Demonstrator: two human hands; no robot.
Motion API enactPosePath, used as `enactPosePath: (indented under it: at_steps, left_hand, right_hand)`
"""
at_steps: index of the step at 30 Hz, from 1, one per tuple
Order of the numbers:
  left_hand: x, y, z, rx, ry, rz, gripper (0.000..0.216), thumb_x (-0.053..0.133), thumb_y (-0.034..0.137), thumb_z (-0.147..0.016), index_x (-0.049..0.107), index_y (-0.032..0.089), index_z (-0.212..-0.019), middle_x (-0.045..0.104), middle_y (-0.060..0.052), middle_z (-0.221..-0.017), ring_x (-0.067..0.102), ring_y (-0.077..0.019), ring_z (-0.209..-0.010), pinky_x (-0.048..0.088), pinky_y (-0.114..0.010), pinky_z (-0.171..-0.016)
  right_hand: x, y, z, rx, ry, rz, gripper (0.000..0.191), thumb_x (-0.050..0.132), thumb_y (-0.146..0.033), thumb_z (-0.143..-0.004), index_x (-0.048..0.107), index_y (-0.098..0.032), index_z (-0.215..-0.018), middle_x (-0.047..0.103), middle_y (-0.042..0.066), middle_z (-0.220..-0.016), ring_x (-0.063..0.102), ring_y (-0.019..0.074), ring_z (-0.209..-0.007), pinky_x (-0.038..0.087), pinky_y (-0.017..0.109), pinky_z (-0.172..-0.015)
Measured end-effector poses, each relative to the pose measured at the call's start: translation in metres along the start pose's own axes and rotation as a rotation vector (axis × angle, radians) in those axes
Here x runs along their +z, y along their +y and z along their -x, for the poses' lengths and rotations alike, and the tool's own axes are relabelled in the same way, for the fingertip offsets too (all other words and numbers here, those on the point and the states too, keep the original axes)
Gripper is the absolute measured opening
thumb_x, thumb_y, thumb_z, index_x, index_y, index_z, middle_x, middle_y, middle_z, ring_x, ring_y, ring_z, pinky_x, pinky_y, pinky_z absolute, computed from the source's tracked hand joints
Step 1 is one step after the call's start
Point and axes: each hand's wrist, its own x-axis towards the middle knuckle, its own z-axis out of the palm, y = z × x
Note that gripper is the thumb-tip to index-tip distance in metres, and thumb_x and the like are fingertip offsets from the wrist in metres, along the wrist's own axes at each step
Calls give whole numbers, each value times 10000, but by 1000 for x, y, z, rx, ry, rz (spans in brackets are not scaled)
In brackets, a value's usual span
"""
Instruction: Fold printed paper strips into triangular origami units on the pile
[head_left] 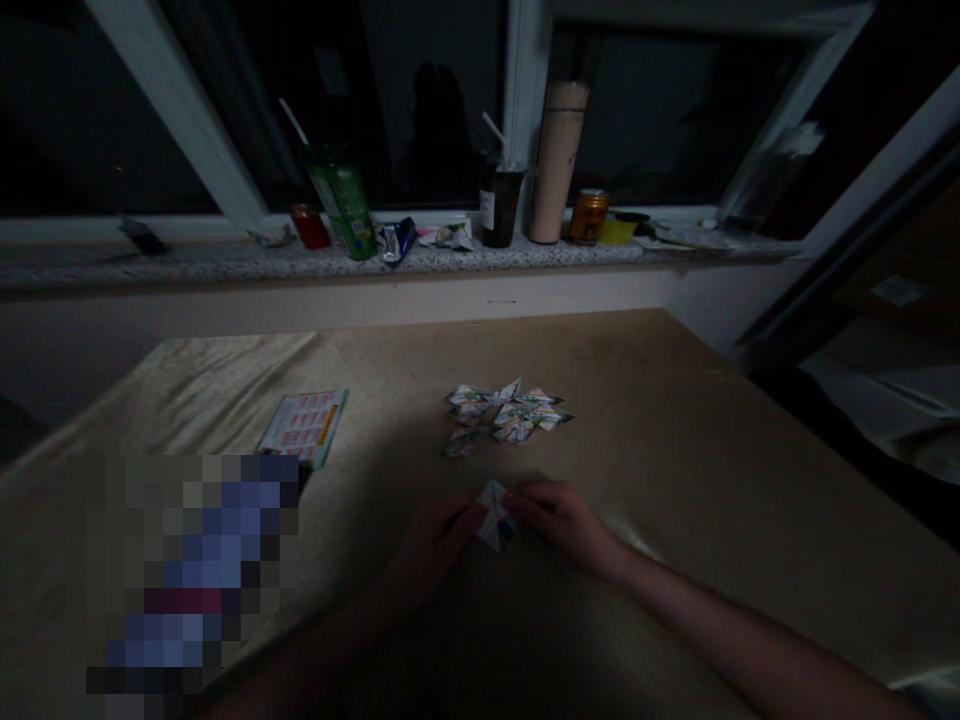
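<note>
A small folded paper square (pixel 494 528), printed in several colours, is held between my two hands, standing on one corner like a diamond. My left hand (pixel 442 525) pinches its left corner. On the opposite corner, the thumb and fingers of my right hand (pixel 556 518) are closed. Just beyond my hands lies a loose group of folded paper pieces (pixel 514 425), pointed in shape and of the same printed paper. The dim light hides the finer creases.
A printed booklet (pixel 301 425) lies on the table (pixel 637 400) at the left, beside a pixelated blue area. Along the windowsill (pixel 435 262) stand a green bottle (pixel 346 205), a dark cup with a straw (pixel 499 205), a tall pinkish flask (pixel 559 165) and an orange can (pixel 588 217).
</note>
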Motion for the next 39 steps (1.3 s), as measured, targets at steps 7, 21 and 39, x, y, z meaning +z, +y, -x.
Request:
enactPosePath:
  at_steps: [7,21,39]
  left_hand:
    - [0,-6,0,-63,89,30,327,440,417,-850,582,169,-689,550,21,-631,508,-150,-624,398,-220,-577]
    - [2,-5,2,-45,146,-1,305,414,397,-858,562,182,-700,546,15,-643,503,-160,-615,388,-240,-582]
    - [6,-2,5,81,-2,-75,293,388,356,-863,498,189,-649,489,24,-623,457,-142,-605,370,-224,-579]
  right_hand:
    - [-2,-9,3,-66,40,2,416,470,-475,-848,514,-155,-586,407,-19,-569,358,99,-542,303,209,-484]
    - [-1,-3,4,15,9,-117,463,431,-544,-840,491,-150,-604,408,-18,-566,343,94,-518,278,220,-481]
    - [5,3,-1,54,-22,-152,343,551,-466,-797,606,-135,-726,526,-6,-625,439,98,-547,350,204,-504]
